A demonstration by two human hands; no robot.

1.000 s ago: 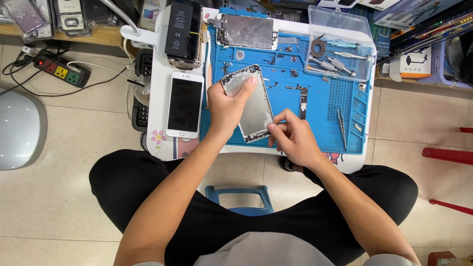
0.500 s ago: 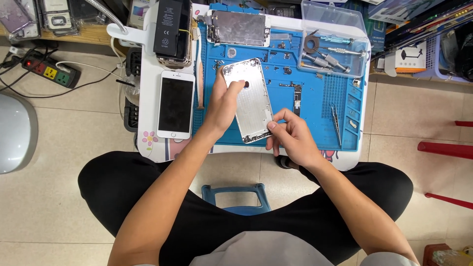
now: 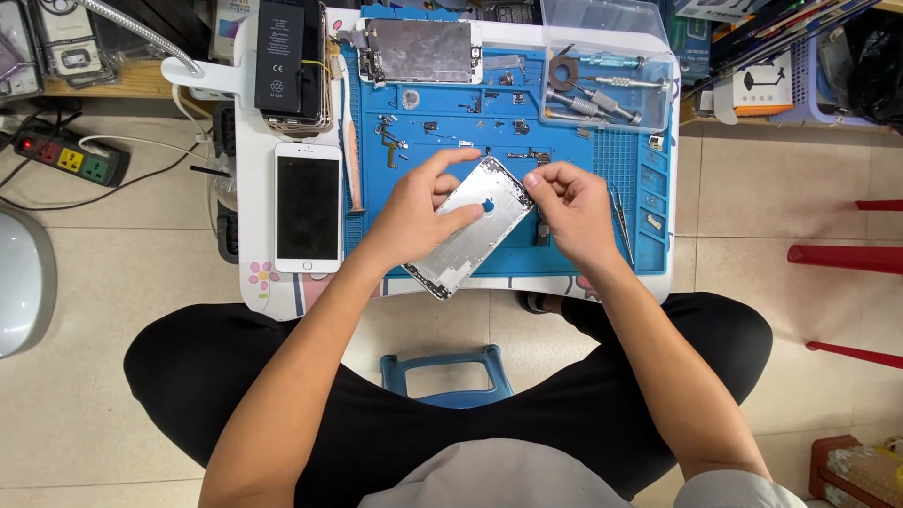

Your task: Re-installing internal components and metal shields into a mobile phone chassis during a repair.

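Head view: white phone lies beside blue mat.

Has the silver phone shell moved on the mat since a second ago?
Yes. The shell has turned to a diagonal, its lower end now past the blue mat's near edge.

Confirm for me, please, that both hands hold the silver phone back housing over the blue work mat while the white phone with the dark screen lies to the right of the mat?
Not quite: in the head view the white phone with the dark screen lies left of the blue work mat. The left hand and right hand do hold the silver phone back housing over it.
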